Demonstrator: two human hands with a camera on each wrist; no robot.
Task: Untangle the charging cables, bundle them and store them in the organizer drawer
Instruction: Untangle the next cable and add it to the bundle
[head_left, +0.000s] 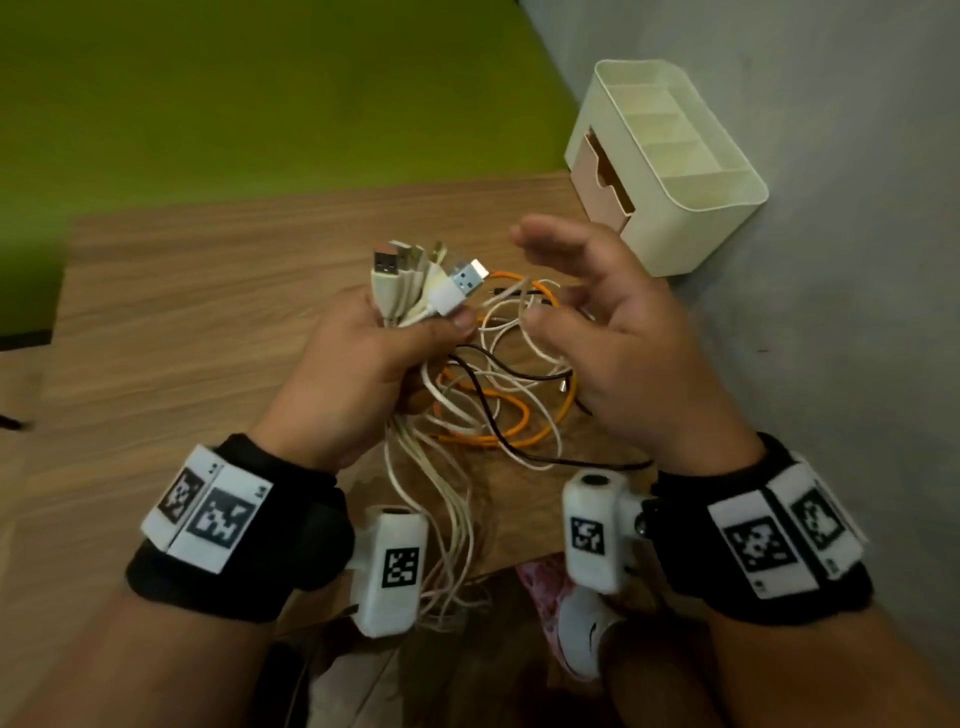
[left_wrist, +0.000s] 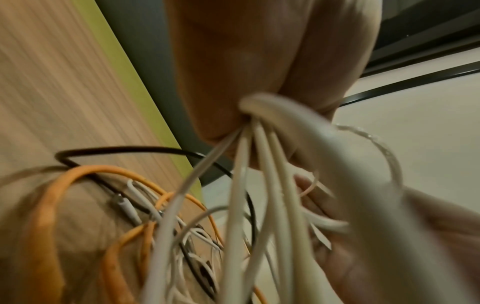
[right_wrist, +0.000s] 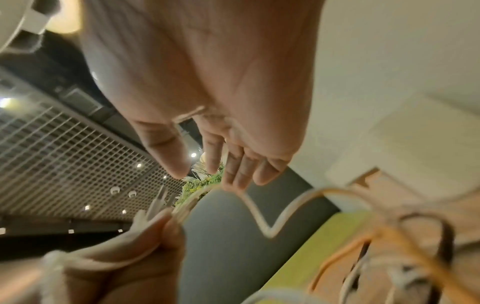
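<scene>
My left hand (head_left: 374, 343) grips a bunch of white cables (head_left: 415, 291) just below their USB plugs, which stick up above the fist. Their cords (left_wrist: 249, 185) hang down out of the fist and trail off the table's front edge. An orange cable (head_left: 498, 410), a black cable (head_left: 488, 410) and thin white cables lie tangled on the wooden table (head_left: 208, 312) below both hands. My right hand (head_left: 587, 312) hovers beside the plugs with fingers (right_wrist: 233, 170) spread and holds nothing. The cream organizer (head_left: 670, 161) stands at the back right, its tan drawer (head_left: 602, 176) facing left.
The organizer stands against a grey wall (head_left: 831, 260) that runs along the table's right side. A green surface (head_left: 260, 93) lies beyond the table's far edge. Below the front edge are a white shoe (head_left: 587, 629) and a pink patterned item (head_left: 545, 582).
</scene>
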